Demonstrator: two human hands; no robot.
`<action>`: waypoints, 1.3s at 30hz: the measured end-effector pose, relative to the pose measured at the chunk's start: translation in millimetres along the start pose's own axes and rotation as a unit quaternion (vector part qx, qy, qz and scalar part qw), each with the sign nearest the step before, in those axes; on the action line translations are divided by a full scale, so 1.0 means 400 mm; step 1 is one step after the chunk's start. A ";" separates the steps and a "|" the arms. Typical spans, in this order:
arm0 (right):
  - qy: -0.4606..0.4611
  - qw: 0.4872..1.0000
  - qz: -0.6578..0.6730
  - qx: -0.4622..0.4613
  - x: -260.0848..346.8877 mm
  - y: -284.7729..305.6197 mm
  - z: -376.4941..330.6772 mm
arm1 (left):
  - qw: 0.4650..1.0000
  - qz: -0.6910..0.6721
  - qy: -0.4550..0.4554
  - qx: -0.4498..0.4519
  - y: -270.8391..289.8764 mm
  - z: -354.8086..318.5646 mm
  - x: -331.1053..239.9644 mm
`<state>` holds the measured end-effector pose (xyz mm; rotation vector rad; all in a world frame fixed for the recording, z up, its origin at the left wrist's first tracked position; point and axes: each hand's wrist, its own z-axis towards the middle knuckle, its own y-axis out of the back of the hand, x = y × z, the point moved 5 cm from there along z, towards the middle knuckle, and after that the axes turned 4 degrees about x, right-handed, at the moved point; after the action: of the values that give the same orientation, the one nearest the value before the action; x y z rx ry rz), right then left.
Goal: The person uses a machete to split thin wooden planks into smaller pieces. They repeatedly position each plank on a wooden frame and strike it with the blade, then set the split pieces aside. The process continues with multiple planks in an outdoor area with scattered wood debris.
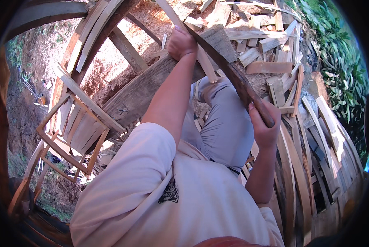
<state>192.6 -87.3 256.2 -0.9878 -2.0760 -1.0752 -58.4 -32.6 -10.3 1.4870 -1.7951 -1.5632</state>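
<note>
My left hand [182, 43] is closed round a narrow pale wood strip [206, 65], which slants down over the edge of a thick weathered plank [139, 88]. In my right hand [266, 123] is the handle of a machete [223, 64], its long dark blade running up and left. The blade's tip end lies close to the strip, just above my left fist; whether the two touch I cannot tell. My legs in grey trousers [227, 123] are bent beneath the machete.
A small wooden frame stool [90, 164] stands at the left beside long leaning boards [96, 35]. Offcuts [269, 68] lie heaped at the far right, with sawdust [110, 66] over the ground. Long planks [289, 177] are stacked to my right, below green plants [341, 61].
</note>
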 end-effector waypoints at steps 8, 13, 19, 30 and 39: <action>-0.055 0.998 0.006 -0.022 0.071 -0.008 0.016 | 0.999 -0.012 0.014 0.045 0.030 0.000 -0.004; -0.075 0.997 0.007 -0.017 0.057 -0.009 -0.002 | 0.985 -0.118 -0.035 0.120 0.027 0.034 0.010; -0.099 0.995 -0.009 0.004 0.081 -0.041 -0.025 | 0.933 -0.332 -0.128 0.049 0.038 0.302 -0.073; -0.127 0.991 -0.032 0.026 0.204 -0.074 0.048 | 0.939 -0.275 -0.180 0.097 -0.083 0.378 -0.155; -0.020 0.999 -0.045 -0.011 0.034 -0.295 0.354 | 0.955 -0.173 -0.215 0.109 -0.023 0.356 -0.158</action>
<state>64.9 -8.6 147.9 -0.9419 -2.1634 -1.1350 -140.5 95.7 -43.9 1.7408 -2.0828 -2.0466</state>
